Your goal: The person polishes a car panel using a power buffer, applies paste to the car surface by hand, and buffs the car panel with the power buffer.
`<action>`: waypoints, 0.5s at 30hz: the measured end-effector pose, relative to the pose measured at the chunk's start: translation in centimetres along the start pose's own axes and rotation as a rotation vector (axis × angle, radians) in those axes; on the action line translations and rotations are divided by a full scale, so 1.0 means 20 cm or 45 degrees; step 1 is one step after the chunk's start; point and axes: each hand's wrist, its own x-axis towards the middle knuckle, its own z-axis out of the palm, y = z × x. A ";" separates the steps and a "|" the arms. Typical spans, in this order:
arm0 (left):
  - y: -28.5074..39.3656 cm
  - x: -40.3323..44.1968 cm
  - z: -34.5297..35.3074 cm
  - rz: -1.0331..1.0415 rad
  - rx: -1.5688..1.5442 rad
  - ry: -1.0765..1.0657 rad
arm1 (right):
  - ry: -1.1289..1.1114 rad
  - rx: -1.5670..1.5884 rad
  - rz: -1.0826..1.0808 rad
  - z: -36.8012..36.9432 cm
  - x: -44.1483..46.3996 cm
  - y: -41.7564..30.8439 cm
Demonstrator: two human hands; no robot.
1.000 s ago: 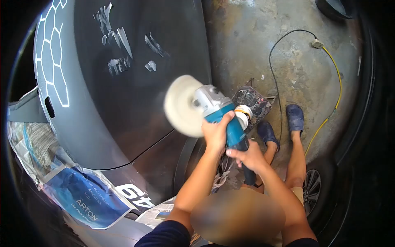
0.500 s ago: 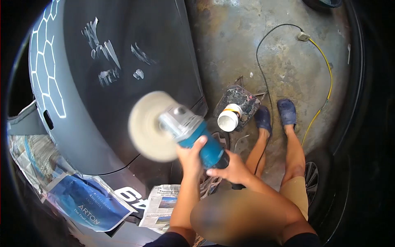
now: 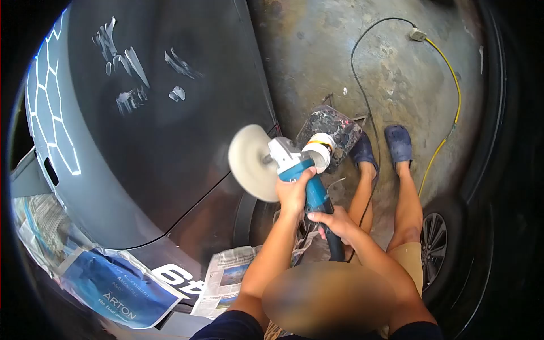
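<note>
A blue and silver polisher (image 3: 318, 198) with a round cream pad (image 3: 249, 161) is held in both hands. My left hand (image 3: 292, 194) is wrapped around the body just behind the silver head. My right hand (image 3: 336, 222) grips the black rear handle. The pad is turned on edge near the dark car panel (image 3: 170, 153); whether it touches the panel I cannot tell. Pale smears of paste (image 3: 133, 65) mark the panel farther up. Just beyond the polisher head, a white tub (image 3: 321, 148) with an orange band stands on a paint-spattered stool (image 3: 347, 129).
Newspaper (image 3: 229, 275) and a blue printed sheet (image 3: 107, 286) cover the lower car parts. A black cord (image 3: 358, 79) runs across the concrete floor to a plug joined to a yellow cable (image 3: 458, 96). My feet in dark clogs (image 3: 399, 143) stand beside the stool; a car wheel (image 3: 434, 246) is at right.
The polisher has moved right, closer to the stool and tub, and its pad has tilted to a narrower view. Both hands keep their hold. The view has shifted slightly.
</note>
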 end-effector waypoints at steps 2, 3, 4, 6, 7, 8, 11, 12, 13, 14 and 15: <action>-0.01 -0.03 -0.01 -0.001 -0.031 0.019 | -0.011 0.009 -0.044 0.01 -0.03 0.02; 0.03 -0.01 0.01 -0.004 -0.037 -0.016 | -0.004 -0.006 -0.060 0.01 -0.02 -0.03; 0.10 0.04 0.04 -0.007 -0.041 -0.047 | 0.000 -0.021 -0.073 0.02 0.01 -0.11; 0.20 0.21 0.10 0.012 -0.059 -0.113 | 0.046 -0.045 -0.125 0.02 0.11 -0.25; 0.26 0.29 0.14 0.038 -0.024 -0.092 | 0.060 -0.087 -0.152 0.02 0.16 -0.33; 0.32 0.35 0.17 0.009 -0.012 -0.113 | 0.088 -0.089 -0.169 0.02 0.20 -0.39; 0.35 0.36 0.20 0.006 -0.016 -0.144 | 0.126 -0.089 -0.179 0.04 0.18 -0.49; 0.34 0.32 0.18 0.026 -0.022 -0.132 | 0.119 -0.081 -0.146 0.02 0.18 -0.43; 0.36 0.23 0.17 -0.001 0.049 -0.102 | 0.093 -0.077 -0.113 0.02 0.16 -0.36; 0.31 0.19 0.11 0.063 0.166 -0.109 | 0.062 -0.037 -0.117 0.03 0.13 -0.29; 0.27 0.16 0.06 0.095 0.205 -0.095 | 0.019 0.005 -0.126 0.06 0.11 -0.22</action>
